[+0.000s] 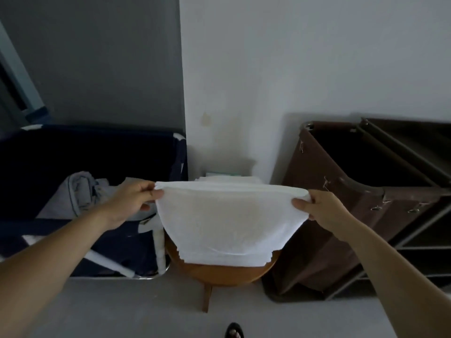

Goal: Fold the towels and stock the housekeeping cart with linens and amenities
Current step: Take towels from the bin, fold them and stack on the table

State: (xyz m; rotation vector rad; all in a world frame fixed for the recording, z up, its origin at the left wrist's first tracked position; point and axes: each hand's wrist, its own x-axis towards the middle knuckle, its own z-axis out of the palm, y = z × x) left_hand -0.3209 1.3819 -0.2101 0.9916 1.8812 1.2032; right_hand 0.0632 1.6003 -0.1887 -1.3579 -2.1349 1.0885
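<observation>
Head view, items listed by size.

1. Housekeeping cart [329,215] – brown fabric bag on a metal frame, right of centre, with open shelves further right. Nothing can be made out inside the bag, whose interior is dark.

2. Blue hamper [122,250] – left of centre, against the grey wall. Crumpled grey linen [80,193] lies inside it.

3. Wooden stool [219,273] – round seat, standing between hamper and cart.

4. Towel [227,220] – white, held up in the air over the stool and stretched flat between both hands. Its lower edge shows several layers and hangs at the level of the seat; whether it touches the wood cannot be told. Handling, as judged: light, soft and limp, with no stiffness of its own, so it sags in the middle and will keep only the shape the hands give it. It is neither fragile nor slippery. Best taken at the corners or along the top edge, where layers can be pinched together and kept square for the next fold.

5. Stack of folded towels [229,180] – white, just behind the held towel, near the wall. Its support is hidden.

6. Left hand [129,201] – grip closed on the upper left corner, thumb on top and fingers curled beneath.

7. Right hand [319,208] – grip closed on the upper right corner, cloth pinched between thumb and curled fingers.
</observation>
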